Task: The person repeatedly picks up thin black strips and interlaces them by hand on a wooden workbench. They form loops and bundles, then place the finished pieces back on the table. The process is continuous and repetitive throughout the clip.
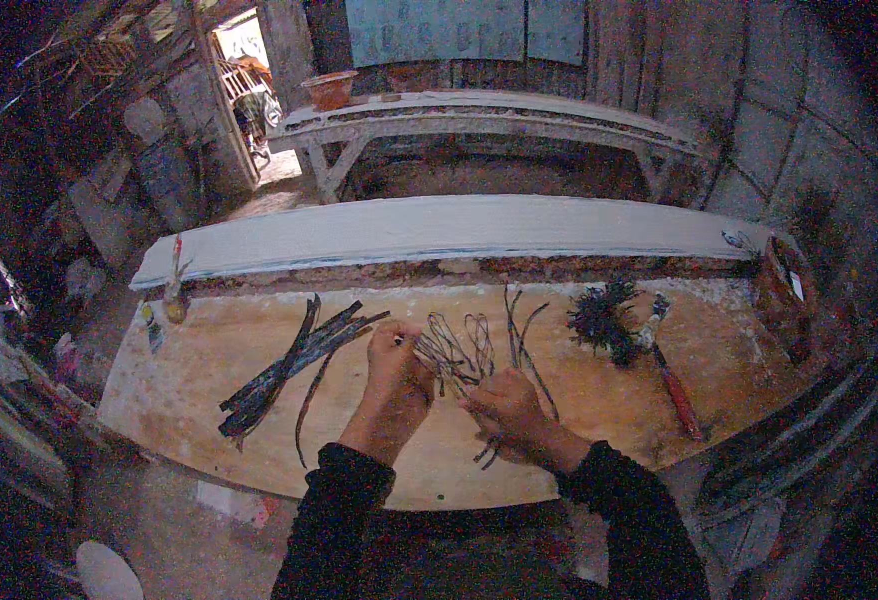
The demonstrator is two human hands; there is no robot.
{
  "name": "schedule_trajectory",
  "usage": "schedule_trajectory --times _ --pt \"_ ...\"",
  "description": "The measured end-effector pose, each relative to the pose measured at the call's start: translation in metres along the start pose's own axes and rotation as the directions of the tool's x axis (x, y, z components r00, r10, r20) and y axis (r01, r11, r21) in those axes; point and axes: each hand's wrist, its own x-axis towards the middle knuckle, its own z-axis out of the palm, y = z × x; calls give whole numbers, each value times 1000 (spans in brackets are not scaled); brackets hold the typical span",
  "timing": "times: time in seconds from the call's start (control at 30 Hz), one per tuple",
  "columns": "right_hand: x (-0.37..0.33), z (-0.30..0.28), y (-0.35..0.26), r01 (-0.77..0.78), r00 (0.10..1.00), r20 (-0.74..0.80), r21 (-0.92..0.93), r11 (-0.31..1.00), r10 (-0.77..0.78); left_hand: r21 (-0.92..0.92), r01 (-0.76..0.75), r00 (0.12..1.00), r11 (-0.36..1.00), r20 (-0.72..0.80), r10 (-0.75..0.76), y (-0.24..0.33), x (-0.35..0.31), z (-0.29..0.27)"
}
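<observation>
Between my hands, over the wooden board, is a bundle of thin dark strips bent into loops [451,350]. My right hand [514,410] is closed around its lower end, and a few strip ends poke out beneath the fingers. My left hand [399,372] is closed in a pinch at the left edge of the loops; what it pinches is hidden. To the left lies a pile of wider dark flat strips [284,372], with a single curved strip [311,410] beside it. Several loose thin strips [521,335] lie just beyond my right hand.
The wooden board [439,475] bears a dark bushy clump [604,318] and a red-handled tool [674,385] at right. A brown container [784,285] stands at its right end. Behind runs a long whitish plank [459,228]. Farther back, a bench [479,125] holds a reddish bowl [330,92].
</observation>
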Motion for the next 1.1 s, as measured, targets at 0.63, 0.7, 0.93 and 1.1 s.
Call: schedule_trajectory --times 0.63,0.7,0.93,1.1 --pt "42 -79 -8 -564 745 282 -217 797 604 570 -485 837 663 83 541 -20 71 -55" --pt "30 -74 8 -516 785 297 -170 839 544 553 -486 833 677 59 550 -16 67 -52" --pt "23 -67 13 -467 857 193 -101 878 478 530 -435 895 728 170 411 -24 33 -36" --pt "30 -73 8 -412 905 170 113 904 391 526 -318 878 789 478 35 -53 4 -23"
